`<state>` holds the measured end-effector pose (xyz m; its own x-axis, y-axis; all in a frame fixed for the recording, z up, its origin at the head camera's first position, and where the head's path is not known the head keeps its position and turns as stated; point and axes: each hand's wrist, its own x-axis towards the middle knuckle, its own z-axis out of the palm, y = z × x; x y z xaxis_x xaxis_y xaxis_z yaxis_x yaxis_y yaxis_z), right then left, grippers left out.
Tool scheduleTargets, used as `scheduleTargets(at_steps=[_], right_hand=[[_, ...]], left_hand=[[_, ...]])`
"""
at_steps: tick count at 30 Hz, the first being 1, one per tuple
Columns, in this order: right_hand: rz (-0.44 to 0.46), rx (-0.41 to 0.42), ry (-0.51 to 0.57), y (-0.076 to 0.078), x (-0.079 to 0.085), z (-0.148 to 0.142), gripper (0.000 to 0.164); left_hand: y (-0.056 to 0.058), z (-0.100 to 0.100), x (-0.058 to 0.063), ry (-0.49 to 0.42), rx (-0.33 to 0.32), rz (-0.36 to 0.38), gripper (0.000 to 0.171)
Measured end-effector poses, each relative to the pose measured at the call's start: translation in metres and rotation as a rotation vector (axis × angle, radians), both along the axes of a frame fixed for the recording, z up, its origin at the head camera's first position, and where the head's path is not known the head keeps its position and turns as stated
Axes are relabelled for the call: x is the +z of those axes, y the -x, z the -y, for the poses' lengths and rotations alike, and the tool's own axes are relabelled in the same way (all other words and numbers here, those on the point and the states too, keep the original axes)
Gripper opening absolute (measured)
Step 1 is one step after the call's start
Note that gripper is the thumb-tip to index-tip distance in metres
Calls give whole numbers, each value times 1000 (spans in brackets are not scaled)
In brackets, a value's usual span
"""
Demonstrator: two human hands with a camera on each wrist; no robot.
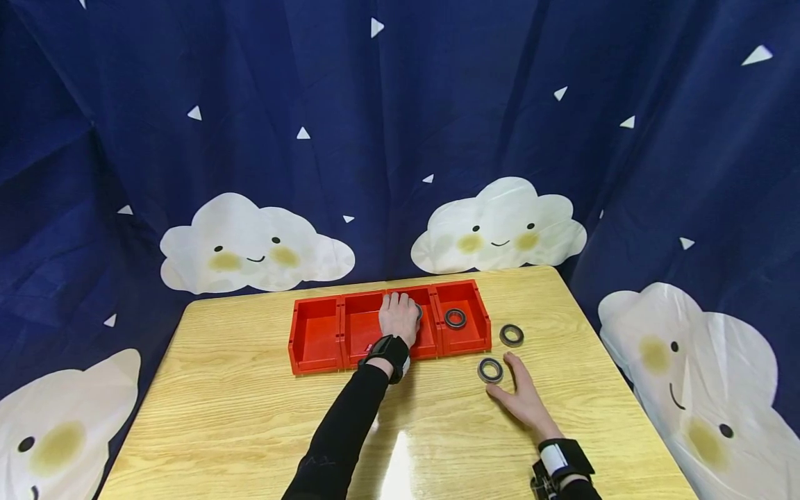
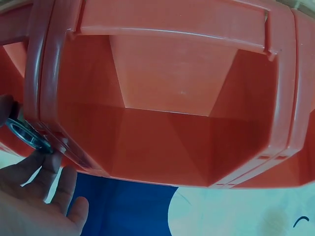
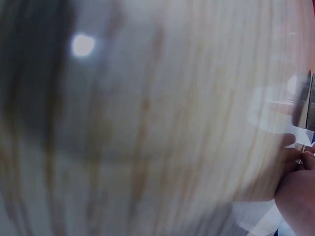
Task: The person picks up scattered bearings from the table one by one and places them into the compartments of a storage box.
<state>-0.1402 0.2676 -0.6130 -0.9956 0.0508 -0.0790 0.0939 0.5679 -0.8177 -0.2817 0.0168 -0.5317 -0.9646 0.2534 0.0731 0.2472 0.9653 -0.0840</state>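
My left hand (image 1: 398, 321) reaches over the red divided bin (image 1: 319, 368) and pinches a ball bearing (image 2: 29, 135) between thumb and fingers. In the head view, only an edge of that bearing shows beside the hand, over the compartment left of the rightmost one. My right hand (image 1: 521, 399) is low over the table, thumb and fingers spread on the near right side of a second bearing (image 1: 490, 370). Farther back lies another bearing (image 1: 512, 335), just right of the bin. One more bearing (image 1: 455, 319) rests inside the rightmost compartment.
The bin's row of several compartments runs across the back of the wooden table (image 1: 250, 417). A dark blue curtain (image 1: 350, 83) with printed clouds hangs behind the table and down both sides. Black bands with devices are strapped to both wrists.
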Motion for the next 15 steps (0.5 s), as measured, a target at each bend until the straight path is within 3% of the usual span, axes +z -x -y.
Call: scheduleTargets(at_steps=[9, 15], right_hand=[[1, 3, -13, 0, 1, 0, 87], [7, 2, -5, 0, 1, 0, 86]], left_hand=[[2, -3, -9, 33, 21, 46, 28], [2, -4, -14, 20, 25, 5, 26]])
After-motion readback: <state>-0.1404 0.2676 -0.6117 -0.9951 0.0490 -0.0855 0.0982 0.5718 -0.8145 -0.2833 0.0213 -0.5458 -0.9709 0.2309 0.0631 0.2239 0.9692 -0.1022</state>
